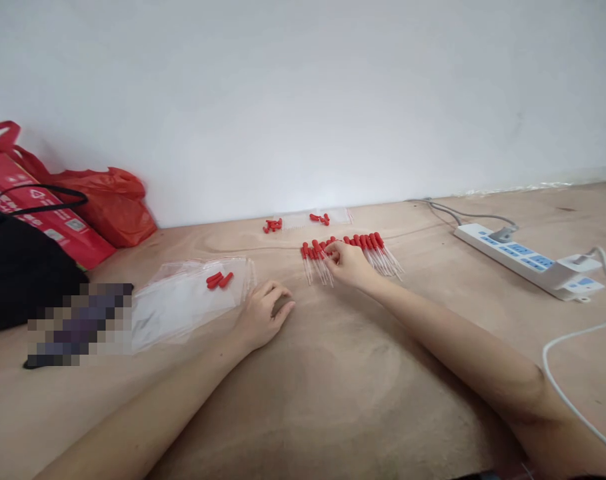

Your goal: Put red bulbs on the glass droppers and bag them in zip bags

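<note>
My right hand (349, 264) is curled at the red-tipped sticks (374, 252), its hold unclear; left of them, my left hand (264, 315) lies half-open, empty.

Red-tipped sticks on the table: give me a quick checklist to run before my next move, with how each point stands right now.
1. Right hand at the red-tipped sticks: ok, its fingers are at the red tips.
2. Firm hold on one stick: cannot tell, the hand hides it.
3. Left hand free: ok, it shows nothing held and lies near the clear bags.
4. Bags clear of loose pieces: not ok, red pieces lie on top.
5. Power strip apart from the sticks: ok, it lies off to the right.
</note>
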The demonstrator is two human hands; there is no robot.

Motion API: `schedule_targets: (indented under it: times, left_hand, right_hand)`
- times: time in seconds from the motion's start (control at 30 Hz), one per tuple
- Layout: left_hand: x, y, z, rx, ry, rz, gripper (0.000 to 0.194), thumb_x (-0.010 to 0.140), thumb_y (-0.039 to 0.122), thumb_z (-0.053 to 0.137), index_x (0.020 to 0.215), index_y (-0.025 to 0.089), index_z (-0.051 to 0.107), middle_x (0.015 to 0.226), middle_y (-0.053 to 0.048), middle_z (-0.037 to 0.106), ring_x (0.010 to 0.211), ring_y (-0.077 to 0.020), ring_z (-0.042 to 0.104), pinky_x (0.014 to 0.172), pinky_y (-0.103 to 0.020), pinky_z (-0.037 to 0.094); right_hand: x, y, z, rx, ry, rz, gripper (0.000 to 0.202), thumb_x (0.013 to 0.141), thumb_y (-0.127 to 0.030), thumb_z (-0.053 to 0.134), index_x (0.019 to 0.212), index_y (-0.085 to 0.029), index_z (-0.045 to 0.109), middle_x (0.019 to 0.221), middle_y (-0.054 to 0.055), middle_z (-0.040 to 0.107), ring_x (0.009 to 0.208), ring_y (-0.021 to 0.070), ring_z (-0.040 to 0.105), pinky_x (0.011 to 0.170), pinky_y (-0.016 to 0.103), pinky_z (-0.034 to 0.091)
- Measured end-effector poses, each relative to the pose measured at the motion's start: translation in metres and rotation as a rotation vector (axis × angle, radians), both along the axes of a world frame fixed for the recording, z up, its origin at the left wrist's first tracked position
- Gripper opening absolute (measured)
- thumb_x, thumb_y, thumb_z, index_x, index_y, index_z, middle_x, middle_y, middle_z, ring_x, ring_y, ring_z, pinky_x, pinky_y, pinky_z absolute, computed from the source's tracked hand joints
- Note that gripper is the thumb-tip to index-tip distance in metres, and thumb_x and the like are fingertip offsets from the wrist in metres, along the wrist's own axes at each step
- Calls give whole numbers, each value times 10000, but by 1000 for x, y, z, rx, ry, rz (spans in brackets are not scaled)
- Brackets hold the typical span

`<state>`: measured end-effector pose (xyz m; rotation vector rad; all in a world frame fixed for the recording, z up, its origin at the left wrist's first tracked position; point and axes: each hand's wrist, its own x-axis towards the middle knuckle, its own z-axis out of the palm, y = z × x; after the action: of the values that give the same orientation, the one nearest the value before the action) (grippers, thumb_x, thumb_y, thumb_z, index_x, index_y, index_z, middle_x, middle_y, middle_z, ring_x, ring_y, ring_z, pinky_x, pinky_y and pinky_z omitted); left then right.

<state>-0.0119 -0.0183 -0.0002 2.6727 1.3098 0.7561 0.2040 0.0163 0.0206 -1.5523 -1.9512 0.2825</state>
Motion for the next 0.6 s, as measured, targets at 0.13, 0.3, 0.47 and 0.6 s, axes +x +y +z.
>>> schedule_targets:
  times: [0.13,0.3,0.47,0.6]
  left_hand:
    - [0,0,0,-36,-7,-61,133,818,249,462,821,167,568,834,-44,585,806,-184,539,752,-328,410]
    - [-1,0,-2,-40,4,-57,126,814,242,469,828,165,568,841,-50,588,809,-183,544,748,-326,418]
    - [1,0,0,5,71,-27,149,813,281,470,832,183,581,851,-33,600,815,-168,547,759,-307,417]
    - [-19,21,20,131,118,220,227,816,323,435,753,169,589,818,-60,602,828,-215,533,784,-354,390]
  right_hand:
    - [-25,18,-4,-46,-82,-181,224,766,-217,457,979,-158,491,830,80,637,788,190,592,625,258,403]
    - [-42,25,-11,-108,-219,-241,187,779,-276,431,924,-187,509,861,80,637,827,224,597,642,299,410]
    - [-42,22,-11,-105,-277,-222,215,816,-312,382,913,-193,533,914,76,628,847,209,592,652,292,405]
    - [-54,14,-9,-17,-292,-132,227,817,-297,369,924,-196,542,978,75,610,851,192,582,650,281,402]
